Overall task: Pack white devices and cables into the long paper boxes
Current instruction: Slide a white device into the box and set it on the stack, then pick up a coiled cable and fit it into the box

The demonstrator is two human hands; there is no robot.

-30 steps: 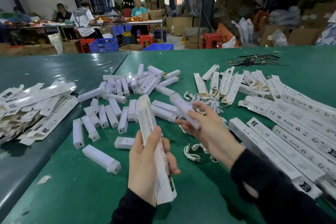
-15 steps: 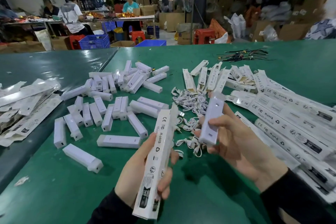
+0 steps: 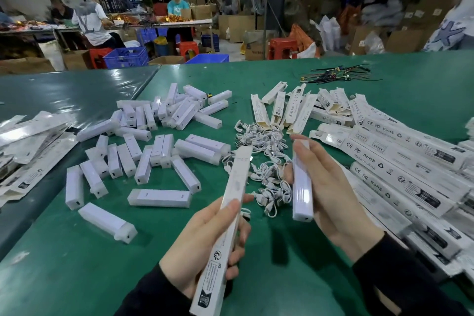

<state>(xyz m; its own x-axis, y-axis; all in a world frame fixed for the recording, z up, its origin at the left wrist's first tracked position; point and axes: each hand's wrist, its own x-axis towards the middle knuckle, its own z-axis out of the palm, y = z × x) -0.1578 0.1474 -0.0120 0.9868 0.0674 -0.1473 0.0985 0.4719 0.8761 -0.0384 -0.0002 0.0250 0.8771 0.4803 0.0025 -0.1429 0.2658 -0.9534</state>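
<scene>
Here, left hand (image 3: 205, 241) wrapped around a long paper box (image 3: 225, 226), tilted away over the green table (image 3: 77, 264); right hand (image 3: 331, 197) closed on a white device (image 3: 302, 182), just beside the box's far end, above loose cables (image 3: 266, 161), other devices (image 3: 159, 197) scattered left

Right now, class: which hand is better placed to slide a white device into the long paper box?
The right hand: it already grips a white plastic device, level beside the long white paper box the left hand holds.

Warehouse packing floor: stacked cartons (image 3: 420, 18)
</scene>
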